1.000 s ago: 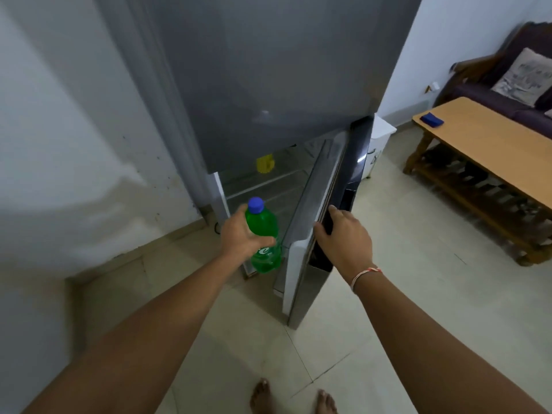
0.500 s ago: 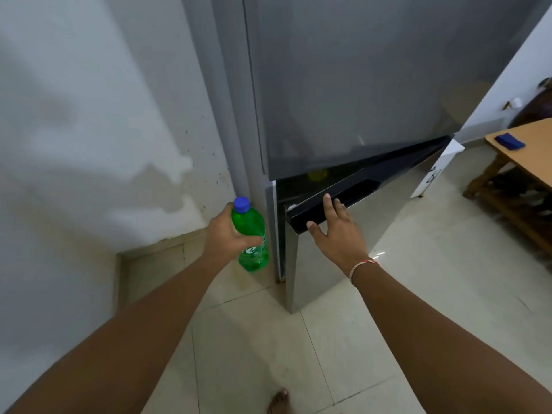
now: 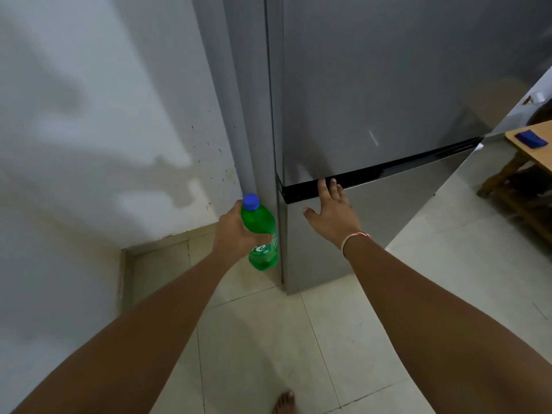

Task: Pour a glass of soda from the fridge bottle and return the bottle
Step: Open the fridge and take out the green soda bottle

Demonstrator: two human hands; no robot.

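Observation:
My left hand [image 3: 231, 231] grips a green soda bottle [image 3: 260, 234] with a blue cap, held upright just left of the fridge's corner. The grey fridge [image 3: 373, 85] fills the upper middle of the view. Its lower door [image 3: 388, 222] stands shut against the body. My right hand [image 3: 333, 212] lies flat on the top left of that lower door, fingers straight and reaching up to the dark handle strip. No glass is in view.
A stained white wall [image 3: 89, 130] stands to the left of the fridge. A wooden table [image 3: 534, 150] with a blue object [image 3: 533, 138] on it is at the right edge. Pale floor tiles [image 3: 268, 339] lie below, with my bare foot [image 3: 283, 403] near the bottom.
The lower fridge door has swung from wide open to shut under my right hand. The bottle in my left hand has stayed outside the fridge, and my view has turned leftward.

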